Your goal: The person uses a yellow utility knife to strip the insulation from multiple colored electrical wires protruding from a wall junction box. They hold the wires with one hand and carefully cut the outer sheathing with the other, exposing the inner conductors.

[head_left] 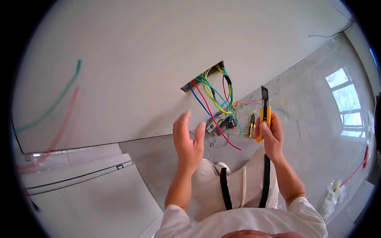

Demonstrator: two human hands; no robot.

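One utility knife point(269, 116), yellow and black, is at 3 o'clock in the view, gripped by the right hand point(273, 137), its blade pointing to 12 o'clock. The knife is probably light and stiff, its blade thin, sharp and likely brittle; the handle is the safe place to hold. Loose wires point(200, 98) hang near the centre from a slot point(188, 85) in the white wall point(131, 59); they should be light and springy, with smooth coatings, best pinched near their free ends. The right forearm slants toward 11 o'clock, the fingers wrapped around the handle and the thumb resting on its front. At 7 o'clock from the wires, the left hand point(185, 139) is raised, thumb and fingers well parted, with nothing visible in its grasp. Pliers point(252, 126) lie at 8 o'clock from the knife, on the grey floor point(309, 131).
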